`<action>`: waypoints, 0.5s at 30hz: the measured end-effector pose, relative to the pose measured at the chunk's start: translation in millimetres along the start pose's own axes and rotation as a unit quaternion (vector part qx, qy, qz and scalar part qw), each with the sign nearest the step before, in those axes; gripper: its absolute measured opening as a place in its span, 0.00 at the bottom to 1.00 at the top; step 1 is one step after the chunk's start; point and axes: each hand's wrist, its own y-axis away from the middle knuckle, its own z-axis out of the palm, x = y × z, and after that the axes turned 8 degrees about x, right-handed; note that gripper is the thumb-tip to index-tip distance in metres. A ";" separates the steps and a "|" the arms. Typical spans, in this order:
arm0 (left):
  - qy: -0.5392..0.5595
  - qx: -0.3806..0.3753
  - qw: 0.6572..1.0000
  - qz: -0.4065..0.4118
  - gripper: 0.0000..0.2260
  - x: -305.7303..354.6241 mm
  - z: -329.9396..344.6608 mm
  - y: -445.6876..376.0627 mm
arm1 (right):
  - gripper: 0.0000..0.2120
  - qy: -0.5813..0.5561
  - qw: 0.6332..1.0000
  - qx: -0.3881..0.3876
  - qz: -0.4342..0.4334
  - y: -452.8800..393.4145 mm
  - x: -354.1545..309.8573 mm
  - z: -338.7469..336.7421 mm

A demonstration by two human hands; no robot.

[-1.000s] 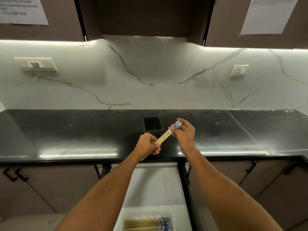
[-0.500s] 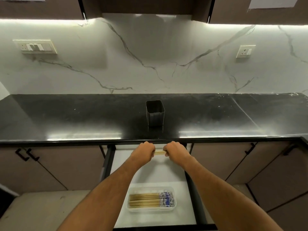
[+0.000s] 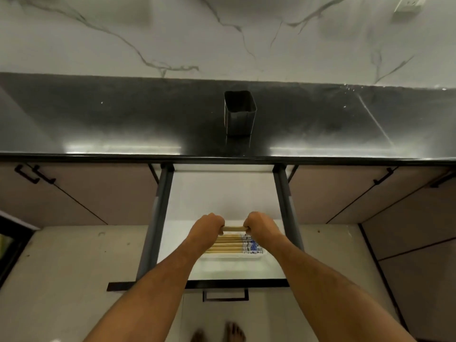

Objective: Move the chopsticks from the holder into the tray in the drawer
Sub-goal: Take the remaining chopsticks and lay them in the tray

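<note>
Over the open drawer (image 3: 222,193), I see my left hand (image 3: 206,227) and right hand (image 3: 261,225) side by side, each with its fingers curled round one end of a small bundle of chopsticks (image 3: 233,228). Only a short pale stretch of the bundle shows between the two fists; how many sticks are in it I cannot tell. It lies level, running left to right, just above the far edge of the tray (image 3: 261,254). That tray is a shallow white one on the drawer floor, towards the front, and it holds a row of sticks (image 3: 227,244) laid flat and parallel, their blue-and-white patterned ends pointing right, partly covered by my right wrist. My left forearm crosses the tray's left end. At the drawer's front a black handle (image 3: 225,295) shows. Beyond the drawer, on the black counter (image 3: 123,124), the dark square holder (image 3: 239,113) stands upright, well apart from my hands, and I see no sticks in it. Behind it rises a white marble wall (image 3: 172,33). Closed cupboard doors (image 3: 74,193) flank the drawer, and bare toes (image 3: 234,333) show on the floor below.
</note>
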 end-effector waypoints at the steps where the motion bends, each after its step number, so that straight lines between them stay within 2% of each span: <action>1: 0.002 -0.004 1.000 -0.003 0.06 -2.4 8.6 3.2 | 0.06 0.003 1.000 -0.004 -0.002 1.3 0.8 9.0; 9: 0.061 -0.020 0.997 -0.046 0.07 -23.0 53.0 5.7 | 0.06 0.016 0.999 -0.023 -0.019 -1.5 3.7 55.8; 15: 0.081 -0.067 0.993 -0.061 0.09 -29.0 73.3 -6.3 | 0.08 0.011 0.999 -0.051 -0.006 -7.9 8.5 78.0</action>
